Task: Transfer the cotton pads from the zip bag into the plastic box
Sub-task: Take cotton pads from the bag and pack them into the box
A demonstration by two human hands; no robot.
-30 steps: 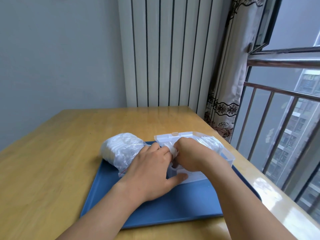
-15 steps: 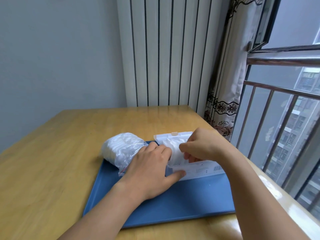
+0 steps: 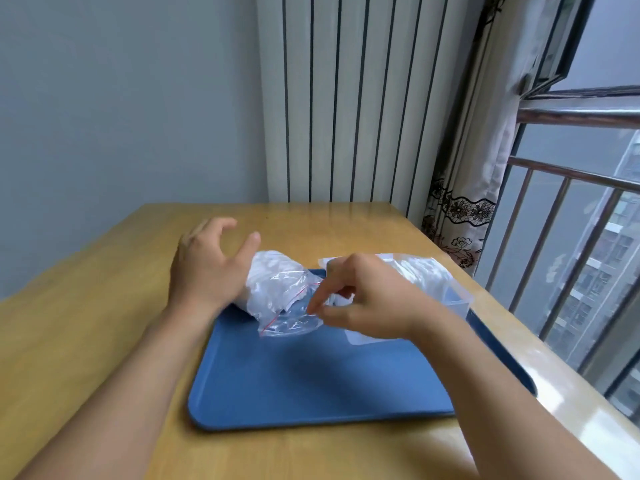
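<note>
Nearest to me I see the blue tray [image 3: 311, 382] on the tabletop [image 3: 104, 323], its front half bare. Past that, my right hand [image 3: 360, 303] hangs over the tray's middle with fingers curled downward, the fingertips at the loose, crumpled mouth of the zip bag [image 3: 280, 292]; whether they are actually pinching the film or a pad I cannot tell. The bag lies on its side, its long axis running from that mouth, near and right, back to its stuffed end, far and left, so the opening points toward my right hand and toward the plastic box [image 3: 436, 289] just behind it. The cotton pads [image 3: 270, 271] fill the bag's far-left bulk. My left hand [image 3: 207, 268] sits at that fat end, fingers spread and arched, thumb beside the bag, gripping nothing. I judge the right hand is nearer for the next pull from the opening.
</note>
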